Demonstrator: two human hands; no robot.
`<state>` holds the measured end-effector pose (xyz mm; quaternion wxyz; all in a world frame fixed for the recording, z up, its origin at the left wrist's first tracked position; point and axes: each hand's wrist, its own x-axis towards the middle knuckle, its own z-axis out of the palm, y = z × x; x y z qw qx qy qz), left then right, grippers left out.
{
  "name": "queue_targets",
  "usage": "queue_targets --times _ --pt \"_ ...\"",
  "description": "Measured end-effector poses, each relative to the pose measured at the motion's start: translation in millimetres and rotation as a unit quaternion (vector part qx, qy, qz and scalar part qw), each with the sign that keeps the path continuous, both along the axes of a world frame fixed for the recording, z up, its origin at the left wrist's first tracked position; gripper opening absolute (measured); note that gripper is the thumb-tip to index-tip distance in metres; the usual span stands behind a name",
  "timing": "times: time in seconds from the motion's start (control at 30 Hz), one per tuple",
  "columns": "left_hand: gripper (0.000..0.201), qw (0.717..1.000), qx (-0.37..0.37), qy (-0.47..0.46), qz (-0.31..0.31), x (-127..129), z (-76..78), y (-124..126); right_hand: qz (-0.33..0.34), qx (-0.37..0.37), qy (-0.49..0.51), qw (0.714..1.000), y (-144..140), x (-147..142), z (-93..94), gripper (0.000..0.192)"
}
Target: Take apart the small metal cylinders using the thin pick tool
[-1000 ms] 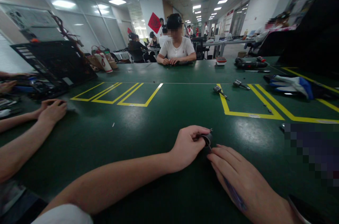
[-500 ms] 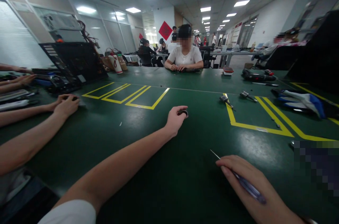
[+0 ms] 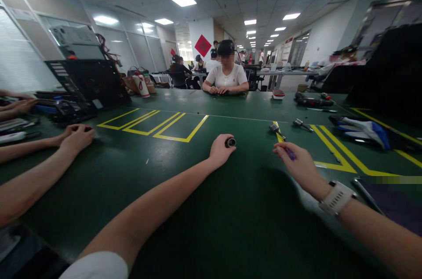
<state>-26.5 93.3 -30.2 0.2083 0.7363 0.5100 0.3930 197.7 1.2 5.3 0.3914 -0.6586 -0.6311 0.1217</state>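
My left hand [image 3: 221,151] is closed around a short dark cylindrical part [image 3: 230,142] with a metallic rim, its open round end facing me. Over the table to the right, my right hand [image 3: 296,162] grips a screwdriver with a translucent purple handle [image 3: 290,154]; the fingers mostly hide the shaft. Just beyond that hand, a small motor-like metal part [image 3: 276,130] lies across a yellow tape line. A second similar metal part [image 3: 302,125] rests a little to its right.
Yellow tape [image 3: 171,139] marks the green table [image 3: 184,200]. Gloves [image 3: 362,131], a power tool [image 3: 313,99] and a dark purple object [image 3: 392,208] lie right. A co-worker's hands [image 3: 77,136] are at the left; another person [image 3: 226,76] sits opposite.
My right hand has moved forward with the screwdriver, and its watch now shows. The left hand has turned the cylindrical part so its open end shows. The view has shifted slightly.
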Motion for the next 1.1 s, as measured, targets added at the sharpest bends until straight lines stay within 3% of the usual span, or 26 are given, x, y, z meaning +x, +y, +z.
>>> queue_targets --times 0.2,0.53,0.8,1.1 --pt "0.037 0.994 0.006 0.113 -0.015 18 11.6 8 -0.128 -0.006 -0.079 0.989 66 16 -9.2 0.024" --pt "0.033 0.990 -0.002 0.139 -0.013 3 12.1 20 -0.152 -0.142 -0.203 0.957 117 38 -15.7 0.030" --pt "0.034 0.993 0.012 0.116 -0.030 3 8.6 21 -0.105 -0.193 -0.229 0.948 117 51 -23.2 0.028" --pt "0.030 0.992 0.033 0.118 -0.028 3 5.8 26 0.067 -0.112 -0.245 0.960 109 26 -22.0 0.023"
